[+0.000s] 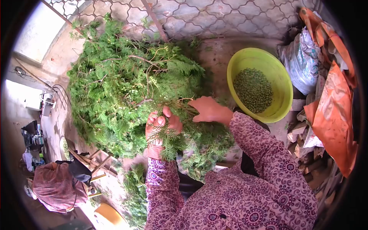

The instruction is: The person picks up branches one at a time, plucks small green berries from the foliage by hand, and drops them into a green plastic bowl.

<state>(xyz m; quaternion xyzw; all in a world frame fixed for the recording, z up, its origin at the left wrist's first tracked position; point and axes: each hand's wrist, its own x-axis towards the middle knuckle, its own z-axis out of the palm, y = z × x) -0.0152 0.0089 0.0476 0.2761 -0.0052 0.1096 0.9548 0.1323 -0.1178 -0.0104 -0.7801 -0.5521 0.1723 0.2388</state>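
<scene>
My left hand is closed around a leafy conifer sprig, its flat green fronds hanging over my palm and wrist. Just to its right, my right hand has its fingers and thumb closed on the stem side of the same greenery; the exact grip is partly hidden by foliage. Behind and left of both hands spreads a large heap of cut conifer branches with brown twigs showing. A yellow-green basin stands beyond my right forearm, its bottom covered with small round green cones.
Wire mesh runs along the far side. White sacks, an orange sheet and split wood crowd the right. More branches lie lower left, near a yellow-orange container and a chair with cloth.
</scene>
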